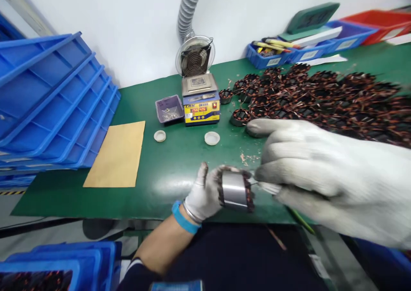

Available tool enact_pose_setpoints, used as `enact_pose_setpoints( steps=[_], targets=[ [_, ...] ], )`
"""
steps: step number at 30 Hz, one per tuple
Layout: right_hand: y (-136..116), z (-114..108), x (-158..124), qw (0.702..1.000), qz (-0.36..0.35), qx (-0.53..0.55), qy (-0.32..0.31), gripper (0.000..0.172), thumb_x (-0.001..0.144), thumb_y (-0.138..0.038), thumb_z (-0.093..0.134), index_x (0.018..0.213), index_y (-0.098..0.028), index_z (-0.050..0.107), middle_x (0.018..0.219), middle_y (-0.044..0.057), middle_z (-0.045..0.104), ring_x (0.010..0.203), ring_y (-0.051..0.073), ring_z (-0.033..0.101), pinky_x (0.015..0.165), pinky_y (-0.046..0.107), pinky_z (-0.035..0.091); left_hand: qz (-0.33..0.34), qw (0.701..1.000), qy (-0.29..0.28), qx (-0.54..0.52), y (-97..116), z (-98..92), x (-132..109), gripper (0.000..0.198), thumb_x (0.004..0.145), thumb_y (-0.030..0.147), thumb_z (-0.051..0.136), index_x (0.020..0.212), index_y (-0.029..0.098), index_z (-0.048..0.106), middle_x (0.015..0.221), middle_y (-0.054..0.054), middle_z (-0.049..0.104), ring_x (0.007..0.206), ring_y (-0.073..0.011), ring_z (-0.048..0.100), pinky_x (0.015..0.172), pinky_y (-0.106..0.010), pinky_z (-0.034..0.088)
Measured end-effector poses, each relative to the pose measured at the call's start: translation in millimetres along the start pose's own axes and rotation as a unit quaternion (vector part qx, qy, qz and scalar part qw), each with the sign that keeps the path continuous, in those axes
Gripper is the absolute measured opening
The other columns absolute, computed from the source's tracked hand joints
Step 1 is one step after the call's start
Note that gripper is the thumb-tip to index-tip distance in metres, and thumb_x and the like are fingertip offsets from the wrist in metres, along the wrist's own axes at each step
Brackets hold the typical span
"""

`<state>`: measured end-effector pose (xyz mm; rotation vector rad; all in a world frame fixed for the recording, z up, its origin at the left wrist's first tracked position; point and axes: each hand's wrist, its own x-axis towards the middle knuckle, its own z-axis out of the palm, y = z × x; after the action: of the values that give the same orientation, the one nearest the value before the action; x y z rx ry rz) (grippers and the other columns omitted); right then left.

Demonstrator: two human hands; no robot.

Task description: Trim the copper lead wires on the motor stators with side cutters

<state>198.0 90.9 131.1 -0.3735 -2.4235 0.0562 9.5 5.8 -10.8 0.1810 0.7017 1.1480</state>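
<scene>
A motor stator (235,190) with a bare metal outer ring and dark copper windings at both ends lies sideways in my left hand (207,192). That hand wears a white glove and is wrapped round the stator's left end, with the thumb raised. Close to the camera, my right hand (308,162), in a soiled white glove, has its fingers pressed together at the stator's right end. A thin wire seems to run between the windings and those fingertips; what they grip is blurred. A slim green object (302,221) sticks out beneath my right hand.
Many wound stators (289,96) cover the green table (167,166) at right. A soldering pot (201,109), a purple tray (169,109), two white caps (212,138) and tan cardboard (117,154) lie beyond my hands. Blue crates (54,102) stand left; a fume hose (189,8) hangs behind.
</scene>
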Motion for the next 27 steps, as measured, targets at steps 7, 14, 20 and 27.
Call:
enact_pose_setpoints(
  steps=[7, 14, 20, 27],
  targets=[
    [4, 21, -9, 0.995, -0.013, 0.058, -0.078, 0.014, 0.102, -0.02, 0.065, 0.093, -0.029, 0.073, 0.084, 0.0, 0.075, 0.087, 0.024, 0.078, 0.12, 0.056, 0.061, 0.09, 0.992, -0.023, 0.09, -15, 15.2, 0, 0.072, 0.069, 0.083, 0.091, 0.103, 0.02, 0.083, 0.101, -0.013, 0.086, 0.103, -0.0387, 0.082, 0.105, -0.053, 0.063],
    [29, 7, -44, 0.878, 0.345, 0.245, 0.223, 0.022, 0.103, -0.046, 0.08, 0.09, -0.029, 0.077, 0.084, 0.004, 0.078, 0.085, 0.023, 0.08, 0.091, 0.044, 0.069, 0.03, 0.998, 0.04, 0.022, 6, 13.6, 0, 0.037, 0.08, 0.055, 0.087, 0.085, 0.02, 0.076, 0.078, -0.007, 0.08, 0.069, -0.0262, 0.076, 0.062, -0.035, 0.059],
    [34, 69, -69, 0.802, 0.445, 0.393, -0.06, 0.042, 0.077, -0.051, 0.092, 0.104, -0.02, 0.084, 0.095, 0.011, 0.087, 0.078, 0.027, 0.081, 0.067, 0.037, 0.067, -0.045, 0.998, 0.043, -0.027, 14, 7.5, 0, 0.032, 0.09, 0.049, 0.072, 0.083, 0.018, 0.078, 0.079, -0.011, 0.08, 0.065, -0.0262, 0.073, 0.059, -0.032, 0.052],
    [-8, 99, -46, 0.808, 0.492, 0.318, -0.067, 0.034, 0.084, -0.055, 0.072, 0.079, -0.022, 0.078, 0.076, 0.005, 0.08, 0.071, 0.025, 0.073, 0.062, 0.034, 0.055, 0.154, 0.98, 0.093, 0.09, -7, -5.0, 3, 0.022, 0.085, 0.042, 0.083, 0.085, 0.021, 0.079, 0.086, -0.004, 0.081, 0.085, -0.025, 0.077, 0.092, -0.039, 0.062]
  ],
)
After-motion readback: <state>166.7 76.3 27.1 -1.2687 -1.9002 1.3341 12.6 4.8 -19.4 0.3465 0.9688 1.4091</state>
